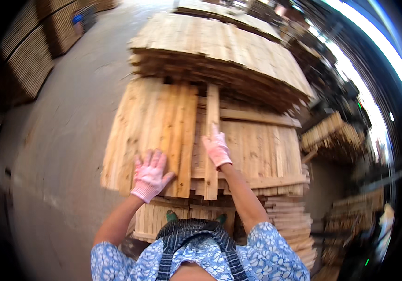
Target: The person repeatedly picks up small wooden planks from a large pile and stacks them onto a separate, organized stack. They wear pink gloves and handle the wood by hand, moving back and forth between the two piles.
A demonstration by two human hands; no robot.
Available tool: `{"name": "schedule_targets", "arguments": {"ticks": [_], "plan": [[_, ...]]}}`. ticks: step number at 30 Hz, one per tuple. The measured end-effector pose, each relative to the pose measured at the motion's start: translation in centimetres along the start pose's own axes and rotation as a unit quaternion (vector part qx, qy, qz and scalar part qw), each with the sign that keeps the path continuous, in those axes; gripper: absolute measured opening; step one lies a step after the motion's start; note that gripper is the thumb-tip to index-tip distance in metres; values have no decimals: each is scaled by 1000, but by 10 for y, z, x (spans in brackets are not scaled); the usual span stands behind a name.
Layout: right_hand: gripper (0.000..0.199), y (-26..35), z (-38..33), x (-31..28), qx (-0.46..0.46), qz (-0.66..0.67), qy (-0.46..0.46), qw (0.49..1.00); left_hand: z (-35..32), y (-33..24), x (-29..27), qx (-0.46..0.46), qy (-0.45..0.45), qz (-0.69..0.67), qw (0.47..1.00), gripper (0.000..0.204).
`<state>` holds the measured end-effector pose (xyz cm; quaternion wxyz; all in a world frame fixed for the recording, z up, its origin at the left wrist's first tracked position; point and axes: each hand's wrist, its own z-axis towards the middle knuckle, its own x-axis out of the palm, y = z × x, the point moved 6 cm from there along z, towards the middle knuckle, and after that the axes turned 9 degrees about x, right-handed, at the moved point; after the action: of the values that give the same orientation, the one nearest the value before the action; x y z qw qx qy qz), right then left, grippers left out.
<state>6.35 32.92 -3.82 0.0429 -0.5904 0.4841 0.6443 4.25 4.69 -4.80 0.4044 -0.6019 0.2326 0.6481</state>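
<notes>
My left hand (pixel 150 175), in a pink knit glove, lies flat with its fingers spread on a row of side-by-side wooden boards (pixel 135 126). My right hand (pixel 218 149), gloved the same way, grips a narrow loose wooden board (pixel 212 105) from above, with its thumb at the left edge. This board runs lengthwise away from me and lies just right of the row, across a gap. Beneath its right side is a lower layer of boards (pixel 257 145), with a crosswise strip (pixel 259 118) at the far end and another crosswise strip (pixel 276 181) near me.
Beyond the boards rises a higher stack of planks (pixel 219 40). Below on the right is a pile of stacked wood (pixel 287 225). More plank stacks (pixel 30 63) stand at the far left, beside the concrete floor (pixel 70 126). Further lumber (pixel 332 136) sits on the right.
</notes>
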Motion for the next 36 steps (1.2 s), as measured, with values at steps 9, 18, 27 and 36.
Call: {"name": "schedule_targets", "arguments": {"ticks": [9,18,27,36], "plan": [[35,6,28,58,-7,105,127,986,-3,7,18,35,-5,70,997,74],[53,-171,-121,-233,-267,150,-353,884,44,-213,-18,208,-99,-110,967,39],[44,-698,-247,-154,408,208,-306,835,47,-598,292,185,585,-379,693,48],[41,-925,-169,-47,438,465,-176,749,120,-837,578,-51,395,-420,816,42]]}}
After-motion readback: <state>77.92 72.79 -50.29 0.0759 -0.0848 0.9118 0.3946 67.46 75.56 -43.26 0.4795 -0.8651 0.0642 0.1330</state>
